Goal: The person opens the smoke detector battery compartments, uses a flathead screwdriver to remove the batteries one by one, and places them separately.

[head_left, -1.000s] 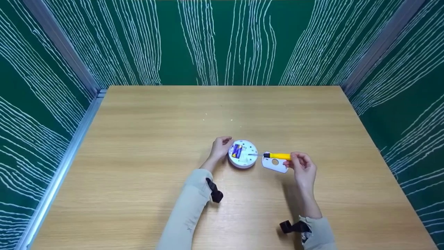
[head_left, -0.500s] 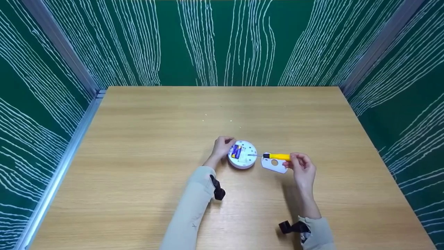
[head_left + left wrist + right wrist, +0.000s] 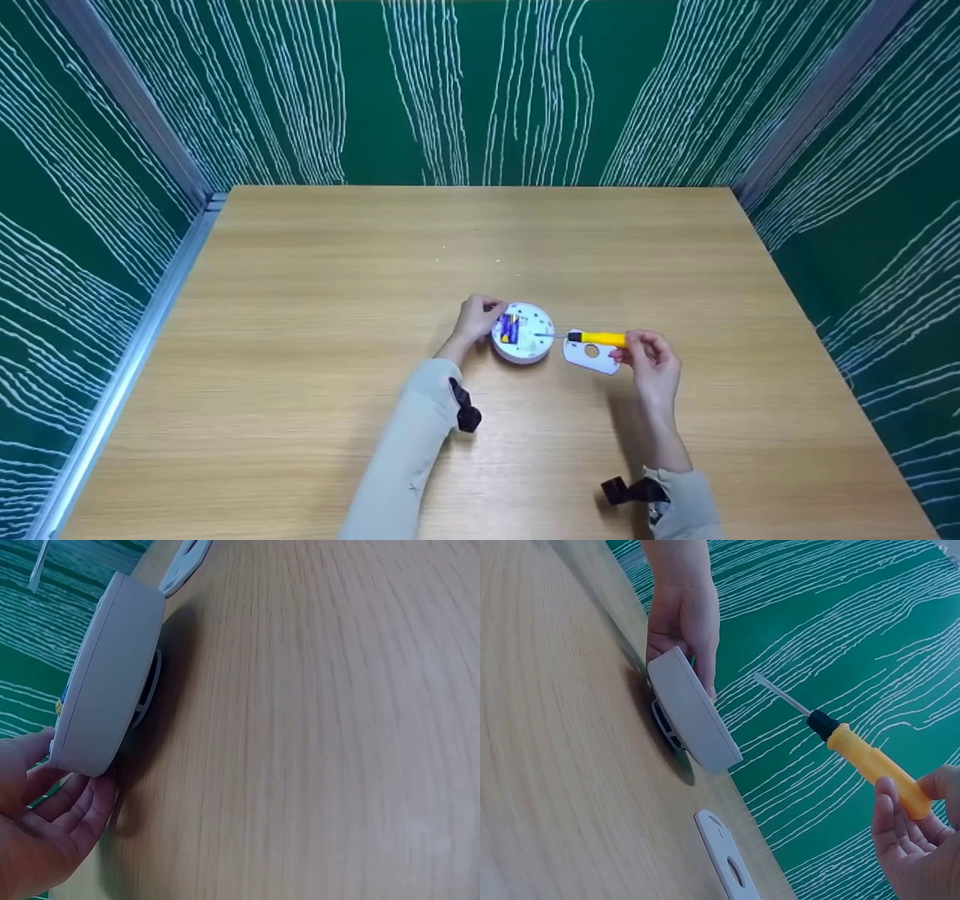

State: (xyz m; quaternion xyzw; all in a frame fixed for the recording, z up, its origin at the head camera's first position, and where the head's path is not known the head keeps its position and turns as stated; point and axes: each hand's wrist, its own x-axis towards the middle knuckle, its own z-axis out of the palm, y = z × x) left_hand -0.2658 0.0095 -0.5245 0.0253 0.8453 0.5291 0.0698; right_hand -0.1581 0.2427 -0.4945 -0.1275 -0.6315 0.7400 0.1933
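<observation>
A round white smoke detector (image 3: 533, 346) lies face down on the table, its back turned up with blue-and-yellow batteries (image 3: 510, 328) showing. My left hand (image 3: 474, 319) pinches its left edge, thumb on the upper rim and fingers below, as the left wrist view shows. In my right hand (image 3: 654, 364) is a yellow screwdriver (image 3: 604, 339), gripped by its handle end. Its shaft points left and overlaps the detector's back in the head view. From the right wrist, the screwdriver (image 3: 874, 765) is seen held in the air, its tip apart from the detector (image 3: 686, 716).
A flat white mounting plate (image 3: 580, 358) with a round hole lies right of the detector, partly beneath the screwdriver in the head view. Tiny light specks dot the wooden table (image 3: 337, 300) farther back. Green walls (image 3: 382, 90) with white lines enclose three sides.
My left hand has shifted slightly right onto the detector's rim, the thumb now over its edge. The right hand and screwdriver stay nearly still.
</observation>
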